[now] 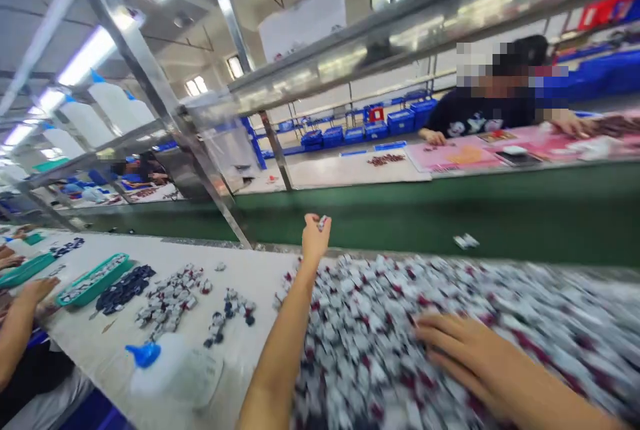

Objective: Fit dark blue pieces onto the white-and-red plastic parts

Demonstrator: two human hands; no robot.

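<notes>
left hand [315,238]: closed, pinching a small packet [323,222], raised at 12 o'clock over the table's [260,271] far edge | right hand [463,357]: open, flat on the packet heap [380,343] | green conveyor belt [380,217]: beyond the edge, 12 o'clock

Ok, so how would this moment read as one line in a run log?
left hand: raised, pinching small item | right hand: spread on heap of small pieces

Bare L forearm [285,343] & R forearm [520,377]
</notes>
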